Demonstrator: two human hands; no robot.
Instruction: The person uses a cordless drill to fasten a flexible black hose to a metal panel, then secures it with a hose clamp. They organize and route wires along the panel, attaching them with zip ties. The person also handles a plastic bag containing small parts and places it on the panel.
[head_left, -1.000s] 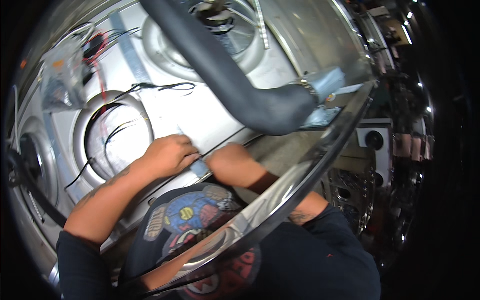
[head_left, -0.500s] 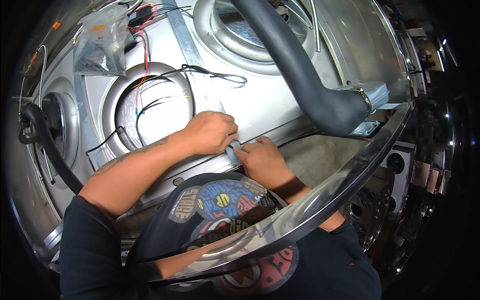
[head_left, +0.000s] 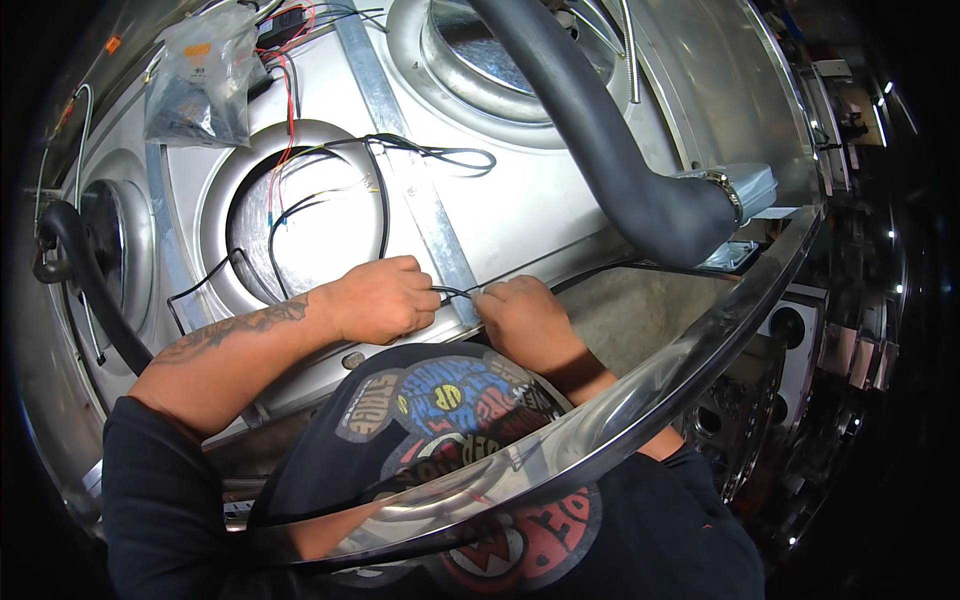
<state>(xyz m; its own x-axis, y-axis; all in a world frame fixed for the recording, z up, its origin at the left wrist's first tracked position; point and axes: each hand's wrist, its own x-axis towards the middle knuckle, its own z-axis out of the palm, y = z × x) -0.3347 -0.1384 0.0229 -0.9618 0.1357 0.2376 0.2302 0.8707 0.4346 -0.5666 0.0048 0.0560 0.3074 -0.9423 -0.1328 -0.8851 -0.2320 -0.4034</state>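
Two hands, head view: your left hand (head_left: 375,298) and right hand (head_left: 520,315) both pinch a thin black wire (head_left: 452,292) over the metal panel (head_left: 520,215). Risk: it could snag on the metal strip (head_left: 430,220). Plastic bag (head_left: 200,75) holds small parts, unclear.

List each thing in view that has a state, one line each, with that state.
left hand: closed, pinching the thin black wire
right hand: closed on the same wire
thin black wire: stretched between both hands
plastic bag: lying on the metal panel
black hose: bent, clamped at its end
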